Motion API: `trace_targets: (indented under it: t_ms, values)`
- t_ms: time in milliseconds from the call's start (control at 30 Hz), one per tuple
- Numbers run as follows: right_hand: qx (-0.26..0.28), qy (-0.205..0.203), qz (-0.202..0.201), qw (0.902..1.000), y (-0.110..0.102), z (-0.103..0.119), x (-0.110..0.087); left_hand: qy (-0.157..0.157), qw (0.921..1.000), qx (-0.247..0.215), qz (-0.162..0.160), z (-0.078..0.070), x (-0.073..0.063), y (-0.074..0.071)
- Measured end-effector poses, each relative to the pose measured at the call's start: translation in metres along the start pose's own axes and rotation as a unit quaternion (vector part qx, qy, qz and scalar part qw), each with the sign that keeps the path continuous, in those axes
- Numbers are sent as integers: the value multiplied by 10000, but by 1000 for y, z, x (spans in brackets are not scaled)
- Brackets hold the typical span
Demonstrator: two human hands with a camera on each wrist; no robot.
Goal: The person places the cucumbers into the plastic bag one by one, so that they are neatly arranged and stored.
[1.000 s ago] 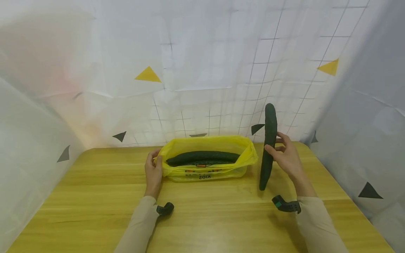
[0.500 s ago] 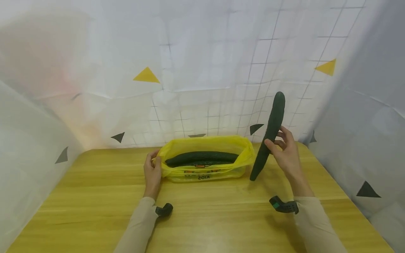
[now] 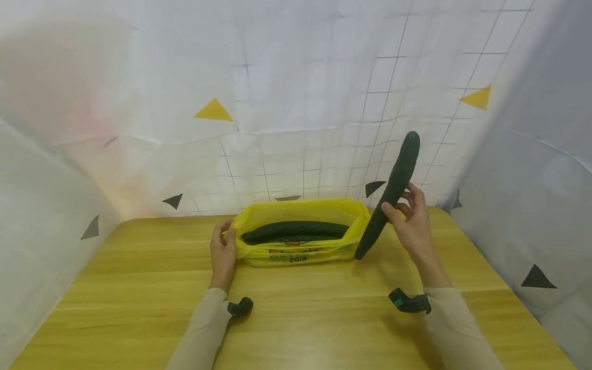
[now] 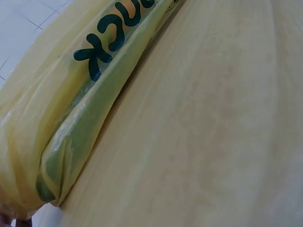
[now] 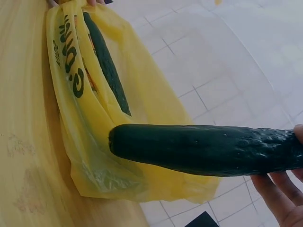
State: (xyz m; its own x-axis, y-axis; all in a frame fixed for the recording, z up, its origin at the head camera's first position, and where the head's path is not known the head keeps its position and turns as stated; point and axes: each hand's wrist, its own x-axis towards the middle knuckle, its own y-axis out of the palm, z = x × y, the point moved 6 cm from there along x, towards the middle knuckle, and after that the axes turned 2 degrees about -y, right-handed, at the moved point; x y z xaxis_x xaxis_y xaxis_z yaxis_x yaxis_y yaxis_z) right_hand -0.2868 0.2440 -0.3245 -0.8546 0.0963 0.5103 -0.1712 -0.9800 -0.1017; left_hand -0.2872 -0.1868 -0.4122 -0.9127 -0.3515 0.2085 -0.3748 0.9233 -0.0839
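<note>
A yellow plastic bag [image 3: 300,255] with printed lettering lies on the wooden table, its mouth spread wide. Inside it a dark green cucumber [image 3: 296,229] lies lengthwise, with more green showing beneath. My left hand [image 3: 224,252] pinches the bag's left edge between thumb and fingers. In the left wrist view the bag [image 4: 90,127] shows green through its film, and only fingertips appear at the lower corner. My right hand [image 3: 413,221] grips another cucumber [image 3: 390,192] near its middle, tilted, its lower end at the bag's right side. The right wrist view shows this cucumber [image 5: 203,146] overlapping the bag.
The wooden table [image 3: 296,318] reaches back to a white sheet wall [image 3: 287,103] with grid lines and coloured triangles. Side sheets flank the table left and right. Black camera mounts [image 3: 409,301] sit on both wrists.
My right hand has shifted left and slightly up with the cucumber, which has gone from near upright to tilted, its lower end swinging left to the bag. The left hand stays at the bag's edge.
</note>
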Motion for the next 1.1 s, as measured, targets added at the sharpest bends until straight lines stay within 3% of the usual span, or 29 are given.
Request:
trace_targets:
  t_ms: [267, 600, 933, 1100]
  values:
    - [521, -286, -139, 9981, 7, 6, 1, -9, 10000, -79, 24, 1, 0, 1]
    - [1250, -320, -584, 9899, 18, 21, 1, -208, 9992, -338, 95, 4, 3, 5]
    - [1255, -626, -615, 9882, 29, 25, 1, -216, 9994, -271, 98, 4, 3, 3]
    - [1231, -574, -530, 9893, 36, 20, -1, -159, 9995, -258, 76, 3, 1, 1]
